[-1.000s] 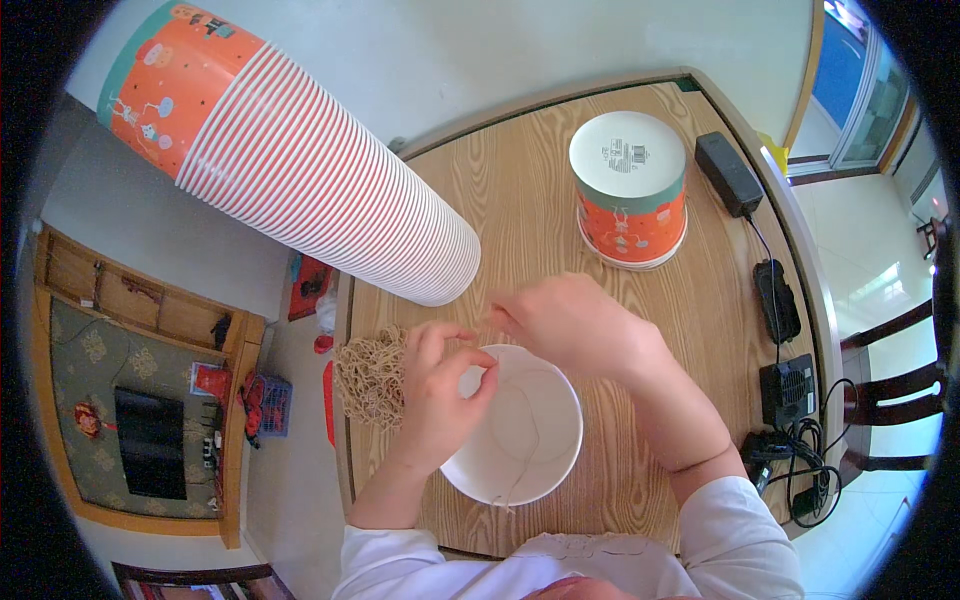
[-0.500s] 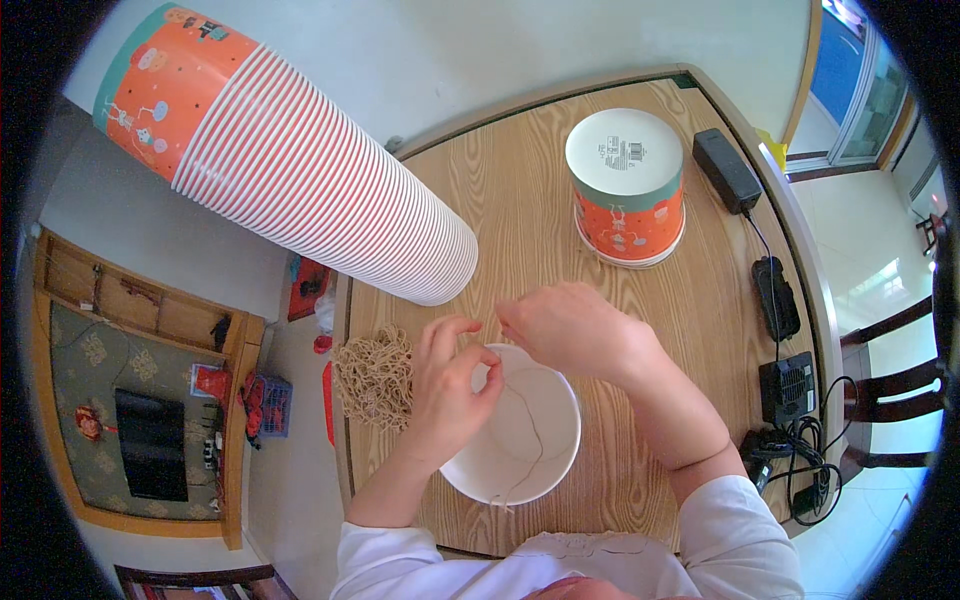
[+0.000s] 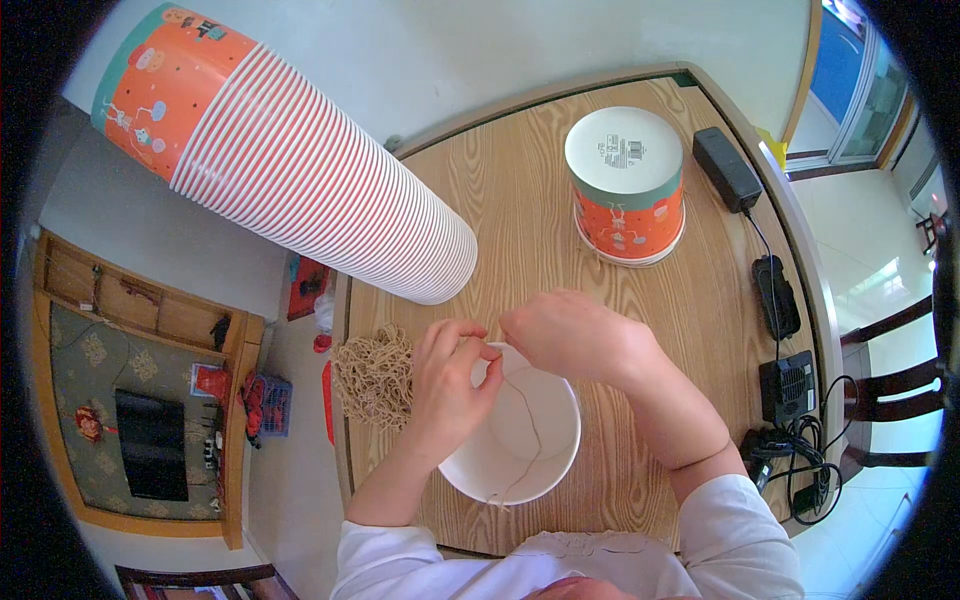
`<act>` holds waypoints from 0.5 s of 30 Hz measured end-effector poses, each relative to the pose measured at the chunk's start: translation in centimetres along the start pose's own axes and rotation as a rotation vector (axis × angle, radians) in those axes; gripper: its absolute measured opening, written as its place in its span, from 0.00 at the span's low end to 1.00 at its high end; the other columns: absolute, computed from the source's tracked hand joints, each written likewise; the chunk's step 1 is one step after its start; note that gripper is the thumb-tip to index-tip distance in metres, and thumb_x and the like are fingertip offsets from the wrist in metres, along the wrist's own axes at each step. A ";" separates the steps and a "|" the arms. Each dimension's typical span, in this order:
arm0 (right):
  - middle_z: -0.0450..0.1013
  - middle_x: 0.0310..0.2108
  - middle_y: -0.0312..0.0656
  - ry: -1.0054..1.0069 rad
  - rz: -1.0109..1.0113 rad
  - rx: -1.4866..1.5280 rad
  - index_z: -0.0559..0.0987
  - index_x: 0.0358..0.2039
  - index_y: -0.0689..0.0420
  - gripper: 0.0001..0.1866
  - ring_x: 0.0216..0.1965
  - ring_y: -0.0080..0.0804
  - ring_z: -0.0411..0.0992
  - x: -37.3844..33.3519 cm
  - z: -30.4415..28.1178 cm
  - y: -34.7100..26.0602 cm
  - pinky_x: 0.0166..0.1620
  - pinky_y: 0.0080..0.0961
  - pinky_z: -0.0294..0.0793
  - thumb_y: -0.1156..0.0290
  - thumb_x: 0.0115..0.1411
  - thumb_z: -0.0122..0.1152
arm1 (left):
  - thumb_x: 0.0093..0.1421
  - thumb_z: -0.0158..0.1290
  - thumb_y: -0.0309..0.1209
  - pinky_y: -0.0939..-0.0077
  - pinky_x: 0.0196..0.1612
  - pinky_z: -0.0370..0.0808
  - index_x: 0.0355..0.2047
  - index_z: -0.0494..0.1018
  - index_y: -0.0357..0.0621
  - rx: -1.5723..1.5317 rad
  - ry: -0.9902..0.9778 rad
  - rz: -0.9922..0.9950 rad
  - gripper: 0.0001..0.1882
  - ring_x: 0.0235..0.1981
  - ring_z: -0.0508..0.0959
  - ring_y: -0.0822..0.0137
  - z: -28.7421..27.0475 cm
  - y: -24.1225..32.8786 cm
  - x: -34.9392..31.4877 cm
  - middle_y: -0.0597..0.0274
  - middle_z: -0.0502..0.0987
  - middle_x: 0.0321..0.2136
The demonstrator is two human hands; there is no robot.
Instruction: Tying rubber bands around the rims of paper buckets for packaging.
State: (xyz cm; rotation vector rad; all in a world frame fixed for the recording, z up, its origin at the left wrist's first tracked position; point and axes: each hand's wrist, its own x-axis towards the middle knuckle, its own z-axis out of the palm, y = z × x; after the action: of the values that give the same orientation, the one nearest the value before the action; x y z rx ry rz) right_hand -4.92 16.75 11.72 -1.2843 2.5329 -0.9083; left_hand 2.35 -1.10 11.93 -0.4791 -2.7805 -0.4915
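Note:
An open white paper bucket (image 3: 510, 440) stands on the table in front of me. A thin tan string (image 3: 535, 430) runs across its inside, from the near rim up to the far rim by my fingers. My left hand (image 3: 450, 385) is at the far left of the rim, thumb and forefinger pinched together at the string's far end. Just past the rim, my right hand (image 3: 575, 335) is curled closed with its fingertips close to the left ones; what it holds is hidden. Left of the bucket lies a tangled pile of tan strings (image 3: 372, 378).
A long stack of nested orange paper buckets (image 3: 320, 180) reaches toward the back left. Farther back, an upside-down orange bucket (image 3: 628, 225) stands on the wooden table (image 3: 520, 190). Along the right edge are a black power adapter (image 3: 727, 170) and coiled cables (image 3: 815, 460).
My right hand has come slightly down, closer to the bucket's rim and my left fingertips. The left forefinger and thumb have drawn closer together.

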 end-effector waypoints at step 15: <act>0.76 0.23 0.45 -0.279 0.045 0.313 0.79 0.34 0.56 0.07 0.27 0.43 0.76 1.4 -1.5 0.2 0.30 0.38 0.72 0.72 0.56 0.56 | 0.44 0.62 0.23 0.62 0.44 0.67 0.25 0.75 0.43 0.015 0.040 0.034 0.07 0.41 0.73 0.59 -0.1 -0.3 -0.6 0.62 0.74 0.34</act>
State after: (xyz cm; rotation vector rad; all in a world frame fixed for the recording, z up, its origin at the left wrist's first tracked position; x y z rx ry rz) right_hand -6.54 16.50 12.98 -1.1603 2.1016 -0.9904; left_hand 2.79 -1.52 11.71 -0.5073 -2.7312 -0.4668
